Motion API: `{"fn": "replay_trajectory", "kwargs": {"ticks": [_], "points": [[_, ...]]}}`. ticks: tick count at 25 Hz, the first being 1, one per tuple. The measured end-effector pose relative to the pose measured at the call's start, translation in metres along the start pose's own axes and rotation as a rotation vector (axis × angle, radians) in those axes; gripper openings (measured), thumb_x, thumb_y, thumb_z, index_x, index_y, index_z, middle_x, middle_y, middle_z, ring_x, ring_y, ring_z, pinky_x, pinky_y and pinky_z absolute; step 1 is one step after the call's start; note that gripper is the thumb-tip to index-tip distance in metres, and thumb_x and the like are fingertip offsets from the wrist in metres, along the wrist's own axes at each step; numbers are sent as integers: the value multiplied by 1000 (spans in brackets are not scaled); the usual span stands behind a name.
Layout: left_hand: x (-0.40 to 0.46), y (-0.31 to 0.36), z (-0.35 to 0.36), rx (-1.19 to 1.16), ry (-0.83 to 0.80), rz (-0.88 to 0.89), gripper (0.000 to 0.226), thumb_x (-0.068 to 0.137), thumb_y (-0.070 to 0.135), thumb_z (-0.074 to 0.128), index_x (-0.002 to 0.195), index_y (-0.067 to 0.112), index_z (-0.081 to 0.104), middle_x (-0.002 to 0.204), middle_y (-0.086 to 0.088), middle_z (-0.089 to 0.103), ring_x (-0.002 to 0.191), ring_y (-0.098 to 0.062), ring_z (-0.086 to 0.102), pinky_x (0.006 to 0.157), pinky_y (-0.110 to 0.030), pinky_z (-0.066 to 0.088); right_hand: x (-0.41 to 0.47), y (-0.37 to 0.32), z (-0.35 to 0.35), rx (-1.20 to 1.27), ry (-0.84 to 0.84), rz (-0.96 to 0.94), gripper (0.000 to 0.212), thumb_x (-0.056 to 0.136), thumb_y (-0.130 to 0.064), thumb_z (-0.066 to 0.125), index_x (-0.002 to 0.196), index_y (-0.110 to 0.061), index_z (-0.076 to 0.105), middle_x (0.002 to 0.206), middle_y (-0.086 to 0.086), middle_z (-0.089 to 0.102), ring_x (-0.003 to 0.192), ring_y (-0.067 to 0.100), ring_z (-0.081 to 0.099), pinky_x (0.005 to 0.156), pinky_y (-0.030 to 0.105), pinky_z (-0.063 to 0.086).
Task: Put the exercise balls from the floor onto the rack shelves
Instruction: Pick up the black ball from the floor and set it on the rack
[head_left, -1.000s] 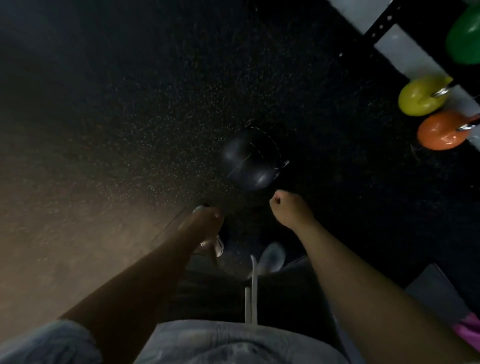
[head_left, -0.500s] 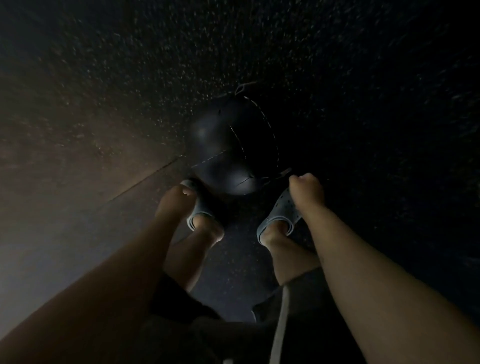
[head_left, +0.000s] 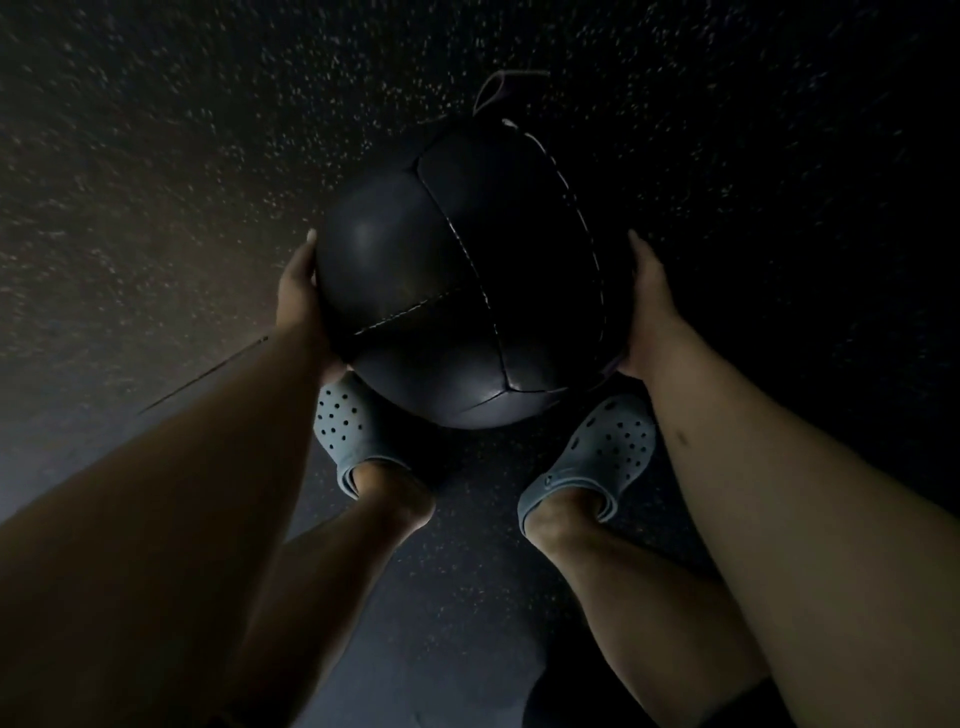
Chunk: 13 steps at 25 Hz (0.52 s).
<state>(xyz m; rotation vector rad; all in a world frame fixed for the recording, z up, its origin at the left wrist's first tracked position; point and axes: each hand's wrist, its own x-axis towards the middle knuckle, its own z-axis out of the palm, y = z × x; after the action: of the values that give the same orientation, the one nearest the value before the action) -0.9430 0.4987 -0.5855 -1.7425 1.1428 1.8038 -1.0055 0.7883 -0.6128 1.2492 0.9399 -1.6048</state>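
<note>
A large black stitched exercise ball (head_left: 457, 291) fills the centre of the view, just in front of my feet. My left hand (head_left: 298, 296) presses flat against its left side and my right hand (head_left: 647, 306) against its right side, so both hands clasp it between them. A small strap loop (head_left: 498, 88) sticks out at the ball's far top. Whether the ball still touches the floor is hidden by the ball itself. The rack is out of view.
Dark speckled rubber floor (head_left: 208, 130) spreads all around. My feet in grey-blue perforated clogs stand below the ball, the left clog (head_left: 348, 431) partly under it and the right clog (head_left: 602, 457) beside it. A thin seam line (head_left: 208, 371) crosses the floor at left.
I have bent down closer; the ball now looks much larger. Both hands, closed and clear of the ball before, have spread and clasped its two sides. The coloured balls at right left the view.
</note>
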Motion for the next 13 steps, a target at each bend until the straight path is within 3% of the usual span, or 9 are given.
{"fn": "replay_trajectory", "kwargs": {"ticks": [4, 7, 11, 13], "points": [[-25, 10, 2, 11, 21, 46, 53, 91, 65, 56, 115, 27, 83, 115, -1, 85, 97, -21, 83, 83, -36, 60, -36, -10, 8, 25, 49, -47, 80, 94, -73, 44, 156, -22, 51, 156, 11, 57, 138, 30, 57, 122, 47, 39], [-95, 31, 12, -7, -16, 73, 49, 92, 63, 57, 101, 24, 86, 108, -2, 86, 98, -21, 82, 83, -36, 59, -108, -24, 9, 126, 48, -132, 72, 98, -65, 46, 153, -22, 56, 154, 10, 59, 141, 30, 56, 124, 45, 38], [-224, 84, 55, 41, -139, 164, 41, 101, 56, 51, 102, 24, 77, 82, 4, 85, 80, -15, 81, 65, -26, 59, -247, -51, 9, -9, 154, -404, 47, 97, -58, 50, 127, -32, 76, 122, 5, 80, 115, 27, 74, 94, 40, 59], [-303, 116, 89, 50, -246, 225, 38, 105, 49, 49, 101, 22, 75, 80, 3, 85, 75, -13, 81, 65, -25, 58, -330, -70, 3, 27, 206, -542, 44, 97, -55, 53, 122, -29, 79, 116, 6, 82, 115, 29, 74, 94, 42, 59]]}}
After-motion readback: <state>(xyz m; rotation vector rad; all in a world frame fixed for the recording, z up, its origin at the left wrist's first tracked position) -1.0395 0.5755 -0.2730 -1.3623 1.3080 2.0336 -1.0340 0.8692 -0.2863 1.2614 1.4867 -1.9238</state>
